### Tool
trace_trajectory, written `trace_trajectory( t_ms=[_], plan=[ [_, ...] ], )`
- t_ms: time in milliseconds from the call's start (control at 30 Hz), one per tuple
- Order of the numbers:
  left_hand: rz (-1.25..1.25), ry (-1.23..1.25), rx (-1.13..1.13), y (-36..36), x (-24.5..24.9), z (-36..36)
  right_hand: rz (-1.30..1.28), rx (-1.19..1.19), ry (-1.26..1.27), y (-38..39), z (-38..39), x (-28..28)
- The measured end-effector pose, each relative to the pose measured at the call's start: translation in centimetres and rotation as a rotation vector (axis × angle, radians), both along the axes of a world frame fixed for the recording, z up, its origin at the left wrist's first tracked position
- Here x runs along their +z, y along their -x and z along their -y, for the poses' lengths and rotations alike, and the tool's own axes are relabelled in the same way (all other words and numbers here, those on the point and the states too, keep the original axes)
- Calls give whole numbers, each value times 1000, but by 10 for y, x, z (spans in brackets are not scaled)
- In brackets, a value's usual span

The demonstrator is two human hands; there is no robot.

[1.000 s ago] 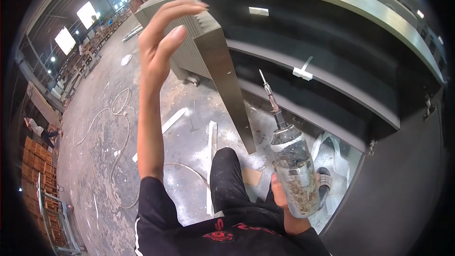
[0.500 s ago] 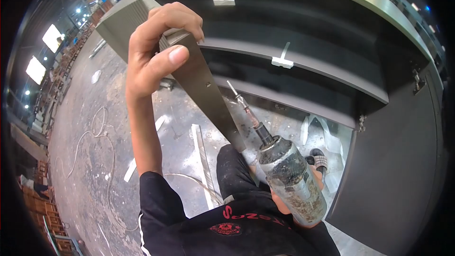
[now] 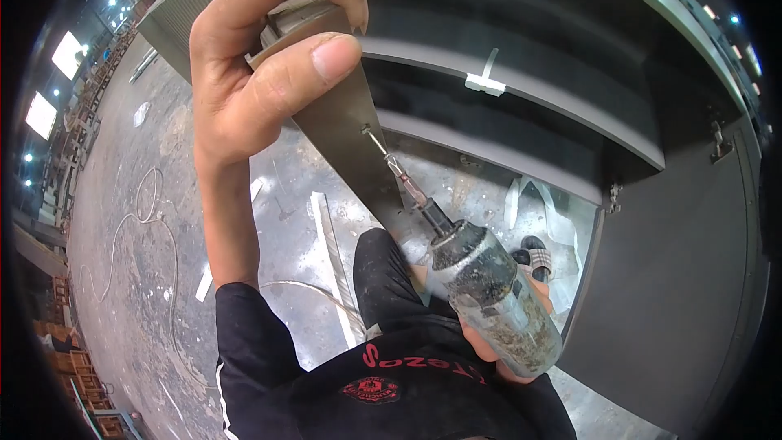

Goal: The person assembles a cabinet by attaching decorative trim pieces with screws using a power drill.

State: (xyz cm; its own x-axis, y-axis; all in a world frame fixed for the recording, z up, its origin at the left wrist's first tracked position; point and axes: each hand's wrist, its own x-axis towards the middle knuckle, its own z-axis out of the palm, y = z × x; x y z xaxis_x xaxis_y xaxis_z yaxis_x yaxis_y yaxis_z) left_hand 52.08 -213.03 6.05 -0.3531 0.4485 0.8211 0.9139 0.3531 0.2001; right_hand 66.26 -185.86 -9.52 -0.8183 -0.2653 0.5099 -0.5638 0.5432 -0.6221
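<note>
My left hand [image 3: 277, 65] is wrapped round the top of a narrow grey panel [image 3: 342, 155], thumb on its near face and fingers over the far edge. Largely hidden behind a worn, scuffed power screwdriver [image 3: 501, 301], my right hand [image 3: 479, 341] grips its body. The tool slants up to the left, with a long screw [image 3: 375, 143] on its bit. That screw's tip is at a small hole in the panel's face, below my left thumb. A ribbed end piece [image 3: 183, 16] stands behind my left hand.
A dark cabinet [image 3: 570, 122] with shelves fills the upper right, its door [image 3: 676, 277] swung open with hinges showing. A white clip-like piece [image 3: 485, 84] sits on a shelf edge. White strips [image 3: 334, 269] and a thin hose [image 3: 167, 253] lie on the floor.
The screwdriver has moved up and left, bringing the screw tip to the panel's hole. My left hand appears larger and closer, still on the panel.
</note>
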Motion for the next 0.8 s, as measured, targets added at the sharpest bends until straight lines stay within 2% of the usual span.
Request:
trace_trajectory(
  t_ms=[233,367,533,800],
  plan=[
    [8,33,3,0,3,0,73,24,66,4,2,6],
    [-6,55,0,2,4,3,90,-38,46,-2,-3,-20],
    [-33,80,26,4,5,5,-96,4,35,3,1,-7],
    [-12,42,47,2,3,2,-49,30,54,-1,1,-4]
  ],
)
